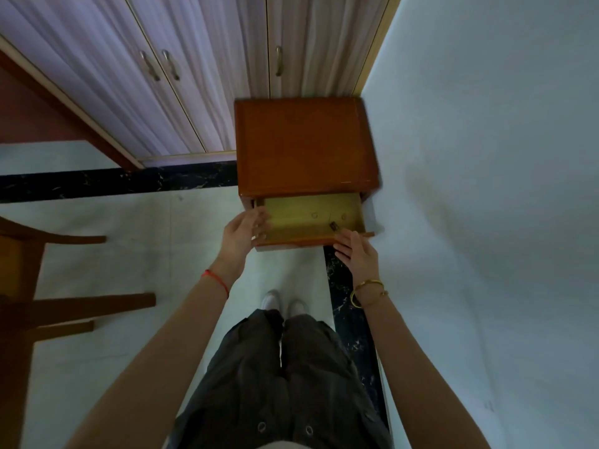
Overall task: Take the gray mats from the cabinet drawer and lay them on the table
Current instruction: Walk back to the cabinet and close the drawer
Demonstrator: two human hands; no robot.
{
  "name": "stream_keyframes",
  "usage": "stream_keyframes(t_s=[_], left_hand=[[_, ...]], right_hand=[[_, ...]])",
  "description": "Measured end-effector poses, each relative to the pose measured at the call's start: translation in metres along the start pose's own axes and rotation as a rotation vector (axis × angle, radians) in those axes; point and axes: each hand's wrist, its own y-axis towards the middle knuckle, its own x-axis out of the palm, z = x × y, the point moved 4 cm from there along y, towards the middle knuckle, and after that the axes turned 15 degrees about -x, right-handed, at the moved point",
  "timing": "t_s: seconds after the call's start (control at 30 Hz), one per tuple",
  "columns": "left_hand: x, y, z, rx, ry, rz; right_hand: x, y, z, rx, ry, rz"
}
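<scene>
Hands (241, 233) at open bare-bottomed drawer (301, 218)

There is one small wooden cabinet (306, 144) with one open drawer (311, 218). Inside the drawer I count one small dark object (333, 226); what it is, I cannot tell. Two hands are at the drawer front: one left hand (241, 234) and one right hand (356, 254). The left wrist has one red string (215, 281), the right wrist has two gold bracelets (368, 291). Three door handles (170, 64) are on the wardrobe (201, 76) behind. Two white shoes (285, 303) stand on the floor. One wooden chair (19, 286) is partly visible at the left.
</scene>
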Motion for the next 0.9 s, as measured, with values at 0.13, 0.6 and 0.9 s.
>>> stream_keyframes(t_s=[0.13,0.6,0.9], left_hand=[[0.003,0.035,-0.038,-0.174,-0.004,0.012],[0.029,0.177,-0.151,-0.468,-0.216,0.035],[0.045,0.262,-0.191,-0.53,-0.327,0.03]], right_hand=[[0.006,0.017,0.043,0.139,-0.011,-0.006],[0.007,0.124,0.195,0.541,0.018,0.038],[0.003,0.179,0.264,0.615,0.11,0.134]])
